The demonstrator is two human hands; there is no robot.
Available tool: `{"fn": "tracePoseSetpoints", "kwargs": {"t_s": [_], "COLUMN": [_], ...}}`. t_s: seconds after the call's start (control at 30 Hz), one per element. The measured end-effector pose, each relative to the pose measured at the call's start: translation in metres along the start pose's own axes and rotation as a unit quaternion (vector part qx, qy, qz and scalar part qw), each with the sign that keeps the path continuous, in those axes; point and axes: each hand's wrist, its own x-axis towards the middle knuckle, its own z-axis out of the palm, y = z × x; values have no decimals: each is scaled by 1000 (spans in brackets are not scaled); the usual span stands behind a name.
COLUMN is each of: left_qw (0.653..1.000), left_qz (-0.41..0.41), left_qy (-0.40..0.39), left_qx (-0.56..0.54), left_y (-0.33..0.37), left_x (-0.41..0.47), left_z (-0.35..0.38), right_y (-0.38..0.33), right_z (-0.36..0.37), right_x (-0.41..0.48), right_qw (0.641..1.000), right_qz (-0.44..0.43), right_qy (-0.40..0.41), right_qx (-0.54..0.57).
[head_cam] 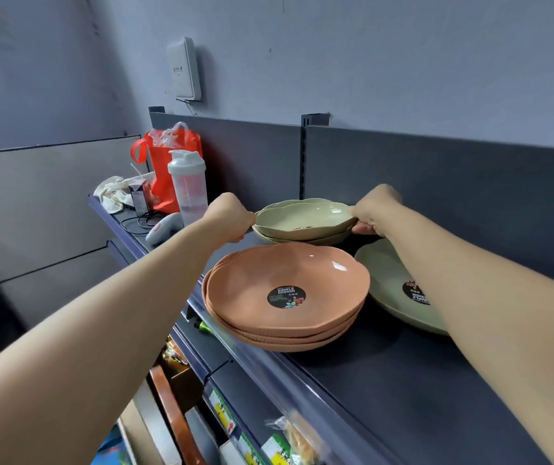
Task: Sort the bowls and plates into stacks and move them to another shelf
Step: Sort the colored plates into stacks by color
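Note:
On the dark top shelf [386, 374] a small stack of pale green bowls [302, 218] stands near the back panel. My left hand [230, 216] grips its left rim and my right hand [374, 211] grips its right rim. In front of it sits a stack of three terracotta bowls [285, 293] with a black round label inside the top one. A single pale green plate [389, 283] lies to the right, partly hidden under my right forearm.
At the shelf's left end stand a white shaker bottle [188, 186], a red bag [168, 162], a small carton [139, 194], a cloth, a cable and a grey handheld device [164, 228]. A white box [185, 70] hangs on the wall. Lower shelves hold packaged goods.

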Motion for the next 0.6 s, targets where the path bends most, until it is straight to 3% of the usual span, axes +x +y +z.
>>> {"fn": "tracePoseSetpoints", "kwargs": {"t_s": [0.2,0.37,0.53,0.6], "left_qw": [997,994,984,984], "left_qz": [-30,-35,-57,-57], "left_qy": [-54,-76,-112,-108], "left_qx": [-48,-77,-125,-129], "left_y": [-6,-13,-11,-13], "left_x": [20,36,45,50], "left_z": [10,16,25,26], "right_y": [2,-1,2,6], "right_z": [9,9,4,8], "right_x": [-10,-11,-17,-18], "right_qw": [992,991,988,984], "right_qz": [-36,-44,-26,-33], "right_qy": [1,27,-47,-42], "right_qx": [-120,-122,-144,-173]}}
